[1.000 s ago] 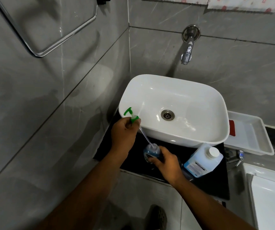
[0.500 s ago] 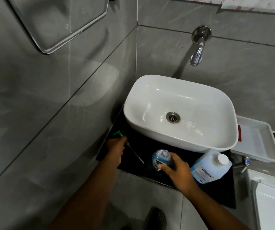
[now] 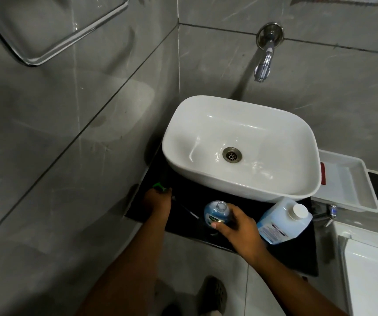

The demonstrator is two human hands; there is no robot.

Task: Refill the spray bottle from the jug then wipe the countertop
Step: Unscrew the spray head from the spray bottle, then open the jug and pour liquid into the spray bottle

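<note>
On the black countertop [image 3: 297,258], right hand [image 3: 238,226] grips the uncapped blue-filled spray bottle [image 3: 216,212]; left hand [image 3: 158,199] clasps its sprayer head [image 3: 160,187].

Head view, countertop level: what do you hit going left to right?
left hand on the green sprayer head → open spray bottle held by the right hand → capped jug → white tray. All but the tray are on the black countertop, in front of the basin.
</note>
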